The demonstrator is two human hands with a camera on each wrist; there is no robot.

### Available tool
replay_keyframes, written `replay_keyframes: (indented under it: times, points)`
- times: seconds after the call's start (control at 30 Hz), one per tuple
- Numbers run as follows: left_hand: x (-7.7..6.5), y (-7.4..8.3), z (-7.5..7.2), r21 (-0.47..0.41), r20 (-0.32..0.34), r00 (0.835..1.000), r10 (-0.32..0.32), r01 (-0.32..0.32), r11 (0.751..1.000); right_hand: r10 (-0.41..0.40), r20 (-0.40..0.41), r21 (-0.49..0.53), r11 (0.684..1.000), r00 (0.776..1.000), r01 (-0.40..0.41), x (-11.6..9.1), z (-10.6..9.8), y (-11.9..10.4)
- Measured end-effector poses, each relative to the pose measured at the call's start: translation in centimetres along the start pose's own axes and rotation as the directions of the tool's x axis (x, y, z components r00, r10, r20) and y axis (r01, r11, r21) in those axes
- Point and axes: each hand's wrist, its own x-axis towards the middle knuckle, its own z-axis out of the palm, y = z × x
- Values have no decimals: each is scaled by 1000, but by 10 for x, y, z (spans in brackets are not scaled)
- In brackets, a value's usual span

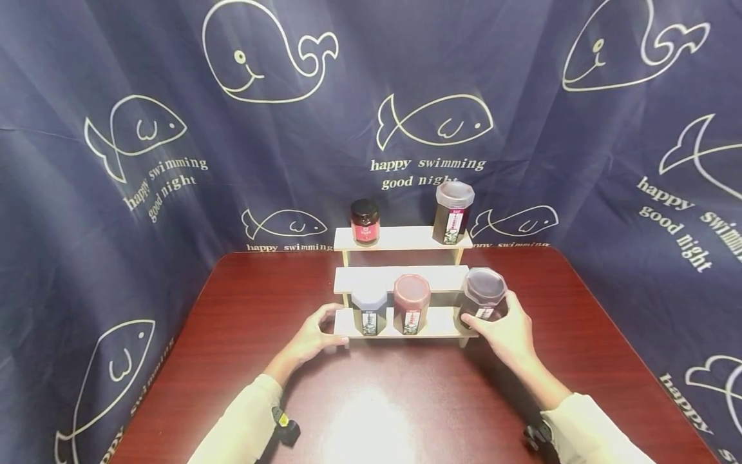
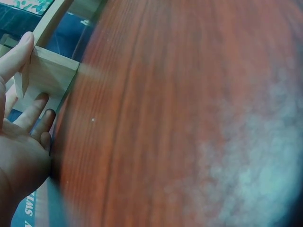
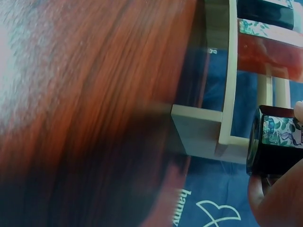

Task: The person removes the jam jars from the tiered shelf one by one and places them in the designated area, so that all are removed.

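A three-tier wooden display stand (image 1: 373, 279) is on the table. At the left end of its lowest tier, my left hand (image 1: 310, 335) holds the board, thumb at the front edge; the left wrist view shows its fingers (image 2: 37, 111) by the stand's side leg (image 2: 52, 71). My right hand (image 1: 513, 332) grips a dark octagonal jar (image 1: 484, 293) with a clear lid at the right end of that tier. In the right wrist view this jar (image 3: 279, 156) shows its base beside the board end. A dark jar with a pale lid (image 1: 370, 309) and a reddish jar (image 1: 411, 303) stand on the lowest tier.
On the top tier, a small black-lidded jar (image 1: 365, 222) stands at the left and a tall dark jar with a clear lid (image 1: 453, 212) at the right. The reddish-brown table (image 1: 278, 283) is backed by a blue printed curtain (image 1: 348, 129).
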Motion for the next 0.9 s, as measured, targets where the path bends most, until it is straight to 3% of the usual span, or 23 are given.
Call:
replay_keyframes:
  times: [0.57, 0.9]
  points:
    - [1, -1, 0, 10, 2, 1000, 16, -16, 1000, 8, -11, -40, 999, 1000, -9, 8, -23, 12]
    - [0, 4, 2, 32, -6, 1000, 0, 0, 1000, -10, 5, -72, 997, 1000, 10, 27, -40, 27]
